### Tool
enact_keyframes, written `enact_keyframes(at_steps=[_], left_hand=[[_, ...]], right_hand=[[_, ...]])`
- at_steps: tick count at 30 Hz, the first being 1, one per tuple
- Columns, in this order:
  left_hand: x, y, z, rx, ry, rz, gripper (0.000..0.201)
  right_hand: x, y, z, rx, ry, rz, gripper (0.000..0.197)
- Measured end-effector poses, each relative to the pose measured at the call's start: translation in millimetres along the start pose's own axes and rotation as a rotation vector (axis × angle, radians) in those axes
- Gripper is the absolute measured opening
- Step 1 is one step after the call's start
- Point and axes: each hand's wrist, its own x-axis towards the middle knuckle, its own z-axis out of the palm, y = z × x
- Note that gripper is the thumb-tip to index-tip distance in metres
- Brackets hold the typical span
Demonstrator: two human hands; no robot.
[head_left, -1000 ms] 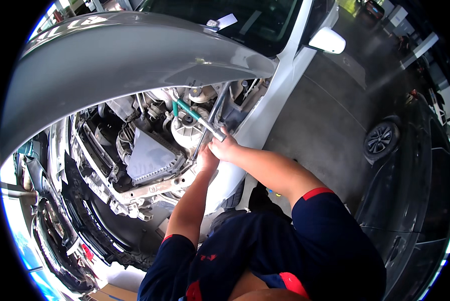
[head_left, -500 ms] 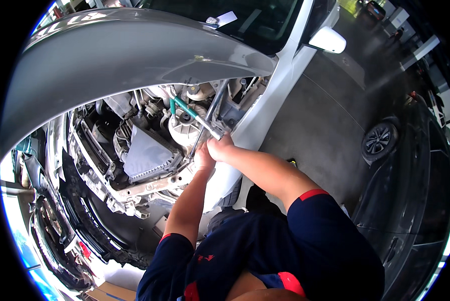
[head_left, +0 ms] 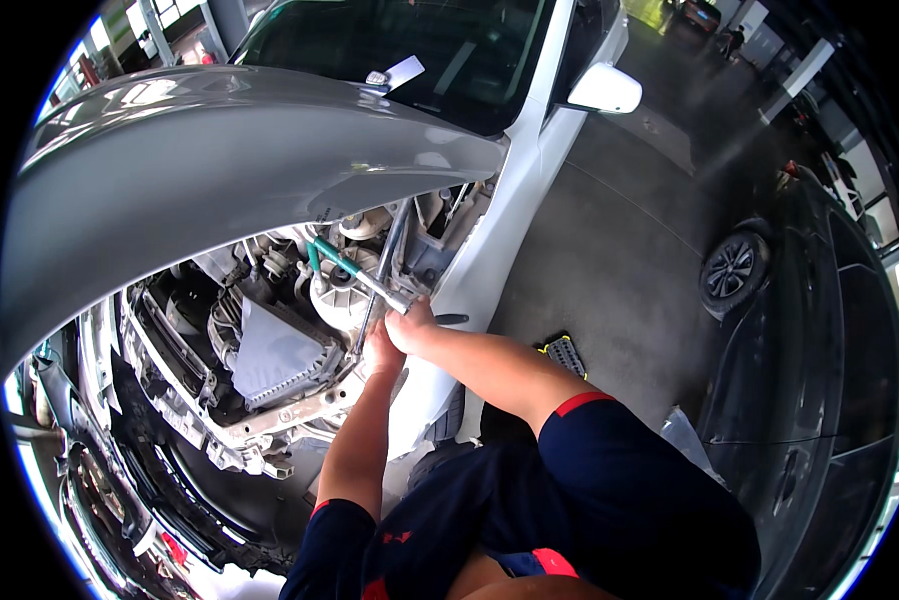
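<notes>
A silver bar with a green sleeve (head_left: 341,258) slants across the engine bay, a short green piece (head_left: 312,258) standing beside its far end. My right hand (head_left: 410,326) is closed around the bar's near end, above the white fender. Pressed against it from the left is my left hand (head_left: 380,350), also closed; what lies inside its fingers is hidden. A dark, handle-like end (head_left: 453,318) sticks out past my right hand. Beneath the bar is the pale, round strut-tower top (head_left: 341,300), and a thin metal rod (head_left: 365,325) runs down near my left hand.
The raised grey hood (head_left: 219,160) arches over the bay. A grey air-filter box (head_left: 279,355) sits left of my hands. At right stand the white side mirror (head_left: 607,88) and a dark car (head_left: 799,380). A black tool tray (head_left: 565,354) lies on the floor.
The view has shifted, so the car sits lower and further left. My hands stay by the bar's near end. A dark end now shows past my right hand, and the floor tray is more visible.
</notes>
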Motion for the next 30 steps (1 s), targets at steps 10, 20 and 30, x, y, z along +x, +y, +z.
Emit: enact_keyframes(at_steps=[10,20,30], left_hand=[[-6,12,-12,-0.015,-0.111,-0.115,0.035],[-1,-8,3,-0.055,-0.066,0.031,0.042],[-1,-4,1,-0.005,-0.086,0.027,0.049]], right_hand=[[-6,8,-12,-0.066,-0.14,-0.039,0.03],[-9,2,-1,-0.135,-0.029,-0.089,0.025],[-5,2,-7,-0.067,-0.164,-0.002,0.045]])
